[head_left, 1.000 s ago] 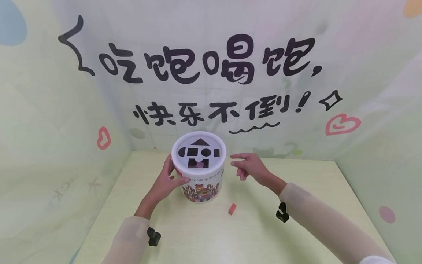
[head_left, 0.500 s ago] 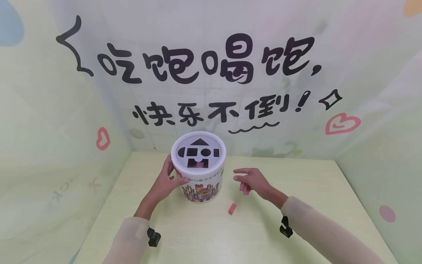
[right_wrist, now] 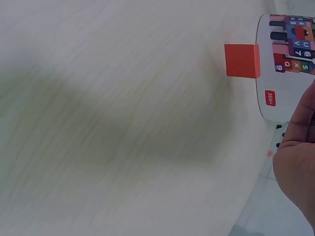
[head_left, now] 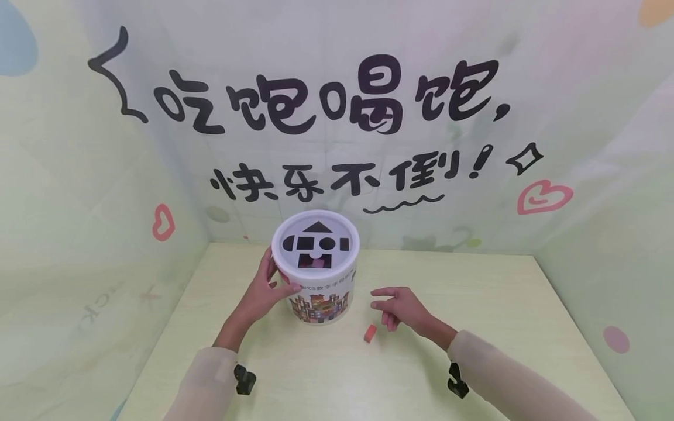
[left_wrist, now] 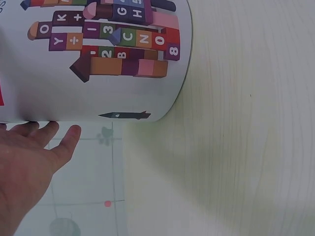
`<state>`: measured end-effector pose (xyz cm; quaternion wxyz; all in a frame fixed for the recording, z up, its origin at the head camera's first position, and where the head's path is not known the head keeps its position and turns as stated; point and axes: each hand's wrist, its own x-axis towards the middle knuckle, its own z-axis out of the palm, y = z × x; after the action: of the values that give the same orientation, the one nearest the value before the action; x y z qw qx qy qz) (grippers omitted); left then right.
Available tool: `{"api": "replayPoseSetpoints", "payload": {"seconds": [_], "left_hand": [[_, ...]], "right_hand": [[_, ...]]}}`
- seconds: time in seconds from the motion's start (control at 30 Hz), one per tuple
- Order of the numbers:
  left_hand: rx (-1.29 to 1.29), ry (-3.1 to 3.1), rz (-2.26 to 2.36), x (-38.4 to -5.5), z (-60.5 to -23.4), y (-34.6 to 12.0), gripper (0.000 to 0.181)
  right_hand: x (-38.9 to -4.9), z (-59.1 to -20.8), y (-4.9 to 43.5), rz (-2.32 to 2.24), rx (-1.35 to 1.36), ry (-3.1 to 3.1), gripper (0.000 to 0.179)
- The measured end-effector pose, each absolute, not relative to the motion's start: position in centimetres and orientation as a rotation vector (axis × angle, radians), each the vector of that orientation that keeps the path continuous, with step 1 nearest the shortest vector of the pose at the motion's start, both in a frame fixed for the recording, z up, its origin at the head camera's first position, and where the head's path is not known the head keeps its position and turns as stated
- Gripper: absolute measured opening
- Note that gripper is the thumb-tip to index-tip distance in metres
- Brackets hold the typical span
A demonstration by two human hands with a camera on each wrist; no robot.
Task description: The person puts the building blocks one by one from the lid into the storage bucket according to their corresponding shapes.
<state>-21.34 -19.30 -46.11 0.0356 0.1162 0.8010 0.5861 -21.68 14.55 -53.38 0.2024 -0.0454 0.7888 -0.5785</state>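
A white toy-block bucket (head_left: 322, 299) stands upright on the table. Its lid (head_left: 343, 259) has several dark shaped holes, and something pink shows through the lowest one. My left hand (head_left: 263, 292) grips the bucket's left side, thumb on the front near the rim; the left wrist view also has fingers (left_wrist: 70, 140) along the printed wall. On the tabletop, right of the bucket's base, lies a small red block (head_left: 370, 334). My right hand (head_left: 402, 307) hovers above and to the right of this block, holding nothing, with index finger and thumb stretched towards the bucket.
The pale wooden table (head_left: 326, 386) meets a printed backdrop (head_left: 326, 35) behind the bucket, and similar sheets rise on both sides. A black wrist mount (head_left: 245, 379) hangs at the left cuff, with another (head_left: 457, 381) at the right.
My right hand has come down from beside the bucket's rim towards the red block. The left hand, the bucket and the block keep their places.
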Motion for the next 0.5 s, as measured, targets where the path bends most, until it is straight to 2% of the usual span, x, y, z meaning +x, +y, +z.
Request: {"api": "replayPoseSetpoints", "payload": {"seconds": [0.5], "left_hand": [[0.355,2.459,1.803,-21.4,-46.4,-19.3,0.102]], "right_hand": [[-19.3,-56.1,14.8,-1.551,-0.193,2.211,0.050]]}}
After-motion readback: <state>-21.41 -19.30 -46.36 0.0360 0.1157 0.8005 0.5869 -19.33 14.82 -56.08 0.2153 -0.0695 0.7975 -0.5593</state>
